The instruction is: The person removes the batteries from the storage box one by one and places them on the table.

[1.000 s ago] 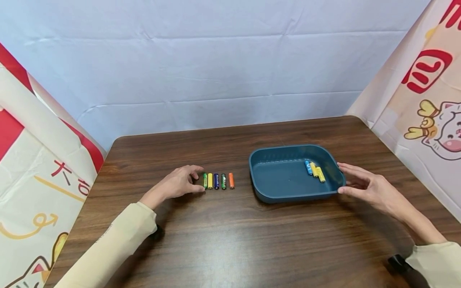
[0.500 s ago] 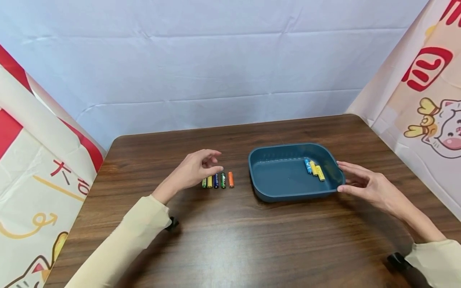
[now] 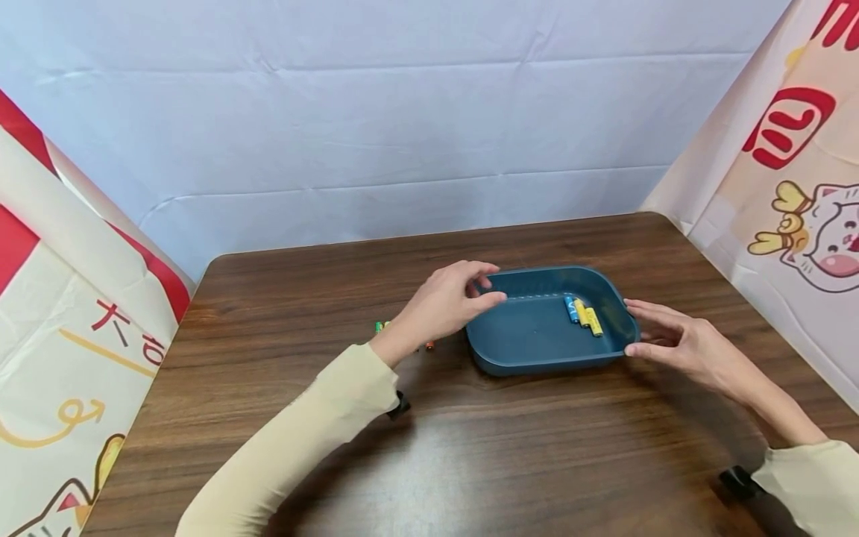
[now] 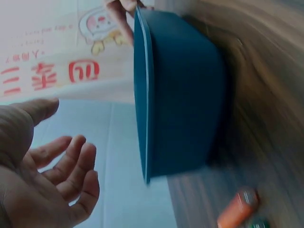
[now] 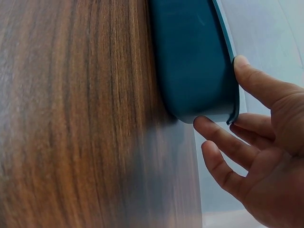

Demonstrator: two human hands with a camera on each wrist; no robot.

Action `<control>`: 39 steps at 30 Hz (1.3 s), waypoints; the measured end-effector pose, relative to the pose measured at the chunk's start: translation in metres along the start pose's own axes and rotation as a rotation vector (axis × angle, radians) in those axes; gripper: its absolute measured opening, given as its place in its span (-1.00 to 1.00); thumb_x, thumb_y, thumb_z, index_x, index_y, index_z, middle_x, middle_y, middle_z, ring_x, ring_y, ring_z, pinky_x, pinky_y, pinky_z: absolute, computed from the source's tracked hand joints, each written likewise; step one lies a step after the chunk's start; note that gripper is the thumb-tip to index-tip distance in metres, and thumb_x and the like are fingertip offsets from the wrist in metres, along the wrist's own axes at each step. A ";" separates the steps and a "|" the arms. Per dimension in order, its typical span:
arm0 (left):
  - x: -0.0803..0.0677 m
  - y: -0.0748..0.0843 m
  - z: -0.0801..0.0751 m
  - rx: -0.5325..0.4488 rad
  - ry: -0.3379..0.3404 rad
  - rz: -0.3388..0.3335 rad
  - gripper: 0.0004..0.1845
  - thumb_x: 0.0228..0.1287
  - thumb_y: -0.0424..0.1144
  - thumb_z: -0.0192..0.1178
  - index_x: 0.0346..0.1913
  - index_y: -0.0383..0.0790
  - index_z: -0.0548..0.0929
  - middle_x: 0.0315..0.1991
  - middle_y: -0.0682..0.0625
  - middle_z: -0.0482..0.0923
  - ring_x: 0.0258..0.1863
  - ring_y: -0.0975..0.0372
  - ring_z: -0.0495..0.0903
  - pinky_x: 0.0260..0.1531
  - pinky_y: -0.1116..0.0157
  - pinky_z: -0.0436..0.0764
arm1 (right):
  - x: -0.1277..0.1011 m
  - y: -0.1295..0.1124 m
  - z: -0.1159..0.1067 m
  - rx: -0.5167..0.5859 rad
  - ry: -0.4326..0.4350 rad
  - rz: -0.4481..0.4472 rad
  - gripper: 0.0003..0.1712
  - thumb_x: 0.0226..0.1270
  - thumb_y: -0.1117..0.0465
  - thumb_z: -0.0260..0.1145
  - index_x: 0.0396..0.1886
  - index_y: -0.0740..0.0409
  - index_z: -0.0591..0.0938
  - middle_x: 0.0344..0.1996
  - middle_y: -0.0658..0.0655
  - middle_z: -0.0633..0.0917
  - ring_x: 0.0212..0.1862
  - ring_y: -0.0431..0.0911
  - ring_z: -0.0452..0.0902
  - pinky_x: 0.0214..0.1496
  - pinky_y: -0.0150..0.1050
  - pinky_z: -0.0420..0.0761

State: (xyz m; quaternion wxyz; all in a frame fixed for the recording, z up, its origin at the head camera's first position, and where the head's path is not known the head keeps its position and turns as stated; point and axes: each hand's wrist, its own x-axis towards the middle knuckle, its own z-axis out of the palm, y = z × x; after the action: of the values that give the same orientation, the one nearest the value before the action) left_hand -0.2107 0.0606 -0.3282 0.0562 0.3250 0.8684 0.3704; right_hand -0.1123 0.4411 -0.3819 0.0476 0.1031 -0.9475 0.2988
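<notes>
Over the left end of a dark blue plastic basin (image 3: 523, 328) hovers my left hand (image 3: 439, 302), thumb and fingers apart. The left wrist view shows nothing between the fingers of that hand (image 4: 52, 175). At the basin's right end, my right hand (image 3: 694, 350) touches it, thumb at the rim and relaxed fingers against the outer wall, as the right wrist view shows. Inside the basin lie a blue battery (image 3: 571, 309) and two yellow batteries (image 3: 593, 322). A row of batteries on the table is mostly hidden behind my left wrist; an orange battery (image 4: 237, 209) shows in the left wrist view.
Everything stands on a brown wood-grain table (image 3: 537, 447). A white cloth (image 3: 403, 134) hangs behind its far edge, with printed sheets at both sides. Each wrist wears a black device (image 3: 741, 482).
My left hand has moved right from beside the battery row, passing above it, to the basin's left end. The right hand stays at the basin, and the batteries inside lie as before.
</notes>
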 end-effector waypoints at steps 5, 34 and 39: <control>0.023 0.018 0.024 -0.008 0.007 -0.019 -0.48 0.49 0.04 0.26 0.40 -0.07 0.58 -0.01 0.10 0.60 -0.17 0.35 0.53 -0.25 0.39 0.53 | 0.000 0.001 0.000 0.004 -0.005 0.009 -0.16 0.27 0.15 0.57 0.50 0.21 0.45 0.31 0.45 0.54 -0.08 0.07 0.73 -0.25 -0.57 0.57; 0.106 0.034 0.125 0.240 -0.171 -0.259 -0.44 0.46 0.06 0.29 0.45 0.09 0.53 0.14 0.19 0.65 -0.32 0.35 0.51 -0.31 0.39 0.49 | -0.001 0.003 0.001 0.023 0.006 -0.028 -0.19 0.30 0.19 0.55 0.50 0.21 0.46 0.30 0.42 0.55 -0.12 -0.42 0.63 -0.24 -0.57 0.57; 0.111 0.032 0.130 0.288 -0.177 -0.246 -0.39 0.41 0.10 0.33 0.46 0.09 0.52 0.25 0.22 0.58 -0.10 0.38 0.55 -0.13 0.39 0.56 | -0.001 0.004 0.000 0.026 0.008 -0.027 -0.20 0.30 0.22 0.55 0.50 0.20 0.46 0.31 0.43 0.54 -0.09 -0.25 0.70 -0.23 -0.59 0.55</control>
State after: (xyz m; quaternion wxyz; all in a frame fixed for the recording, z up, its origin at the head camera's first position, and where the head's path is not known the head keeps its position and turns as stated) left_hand -0.2373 0.2228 -0.3841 0.1300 0.2527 0.9371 0.2026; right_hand -0.1122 0.4444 -0.3838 0.0541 0.1151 -0.9419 0.3110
